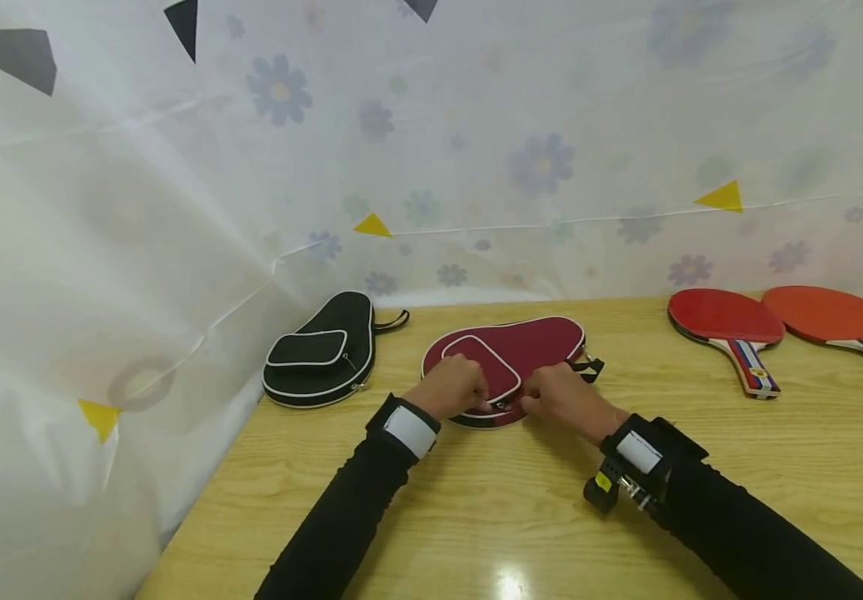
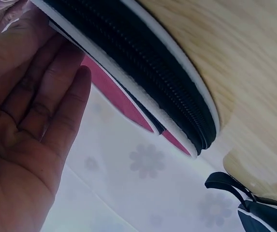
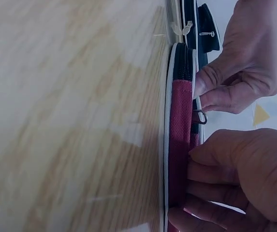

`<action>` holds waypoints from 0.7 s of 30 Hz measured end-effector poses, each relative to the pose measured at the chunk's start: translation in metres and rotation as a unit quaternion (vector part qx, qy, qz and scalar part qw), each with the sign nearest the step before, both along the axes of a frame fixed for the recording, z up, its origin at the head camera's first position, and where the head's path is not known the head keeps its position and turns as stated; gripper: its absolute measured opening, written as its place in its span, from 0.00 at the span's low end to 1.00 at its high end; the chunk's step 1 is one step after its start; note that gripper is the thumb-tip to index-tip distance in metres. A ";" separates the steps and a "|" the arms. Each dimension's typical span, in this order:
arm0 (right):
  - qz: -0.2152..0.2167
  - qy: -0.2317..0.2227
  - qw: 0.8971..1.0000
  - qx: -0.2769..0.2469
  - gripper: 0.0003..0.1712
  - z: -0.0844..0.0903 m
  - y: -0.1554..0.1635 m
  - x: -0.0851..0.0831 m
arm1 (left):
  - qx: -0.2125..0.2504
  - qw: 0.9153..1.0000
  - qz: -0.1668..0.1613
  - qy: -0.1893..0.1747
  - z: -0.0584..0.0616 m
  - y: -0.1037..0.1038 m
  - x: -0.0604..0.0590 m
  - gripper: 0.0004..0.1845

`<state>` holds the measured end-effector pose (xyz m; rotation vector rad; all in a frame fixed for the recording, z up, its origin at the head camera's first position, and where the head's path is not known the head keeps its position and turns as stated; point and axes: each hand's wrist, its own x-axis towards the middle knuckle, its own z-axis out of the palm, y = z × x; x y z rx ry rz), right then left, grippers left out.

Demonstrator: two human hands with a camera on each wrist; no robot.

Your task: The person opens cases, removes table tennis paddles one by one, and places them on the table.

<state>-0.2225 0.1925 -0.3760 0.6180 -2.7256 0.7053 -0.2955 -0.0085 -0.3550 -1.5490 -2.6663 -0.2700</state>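
Note:
A maroon paddle case [image 1: 532,342] with white piping lies flat on the wooden table [image 1: 776,467]. My left hand [image 1: 452,385] sits on its front pocket with bent fingers. My right hand [image 1: 561,396] grips the near edge just beside it. In the right wrist view the right hand [image 3: 244,179] curls its fingers against the case [image 3: 181,125], and the left hand [image 3: 240,63] pinches at it just above a small metal zipper pull [image 3: 199,117]. The left wrist view shows the left hand's palm [image 2: 27,135] under the case's zipped edge [image 2: 143,72].
A black paddle case [image 1: 322,354] lies to the left by the sheet, its strap end showing [image 2: 264,212]. A red paddle [image 1: 727,321] and an orange paddle [image 1: 832,317] lie at the back right. A floral plastic sheet [image 1: 476,150] walls the back and left.

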 end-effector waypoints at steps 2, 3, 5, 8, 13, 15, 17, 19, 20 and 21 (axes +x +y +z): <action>0.003 -0.003 1.000 -0.004 0.25 -0.001 0.002 -0.001 | -0.002 1.000 0.001 -0.004 0.001 0.001 0.000 0.09; 0.003 -0.005 1.000 -0.004 0.25 -0.001 0.003 -0.002 | -0.004 1.000 0.002 -0.007 0.001 0.001 0.001 0.09; 0.001 -0.007 1.000 -0.002 0.25 -0.001 0.004 -0.003 | -0.006 1.000 0.001 -0.012 0.001 0.002 0.001 0.09; -0.009 -0.009 1.000 0.007 0.25 -0.002 0.006 -0.004 | -0.006 1.000 -0.003 -0.019 0.000 0.005 0.001 0.09; -0.015 -0.008 1.000 0.014 0.25 -0.003 0.010 -0.007 | -0.004 0.999 -0.005 -0.047 -0.003 0.009 -0.002 0.10; -0.015 -0.013 1.000 0.013 0.25 -0.004 0.012 -0.008 | -0.011 0.998 0.002 -0.056 -0.005 0.008 -0.004 0.09; -0.013 -0.017 1.000 0.007 0.25 -0.005 0.013 -0.008 | -0.020 0.998 0.026 -0.059 -0.007 0.004 -0.005 0.12; -0.013 -0.021 1.000 0.003 0.24 -0.007 0.013 -0.009 | -0.025 0.996 0.059 -0.065 -0.007 -0.004 -0.007 0.20; -0.012 -0.023 1.000 -0.001 0.24 -0.008 0.013 -0.008 | -0.028 0.994 0.083 -0.072 -0.006 -0.008 -0.008 0.26; -0.008 -0.022 1.000 -0.006 0.25 -0.008 0.013 -0.008 | -0.031 0.990 0.109 -0.081 -0.005 -0.013 -0.009 0.32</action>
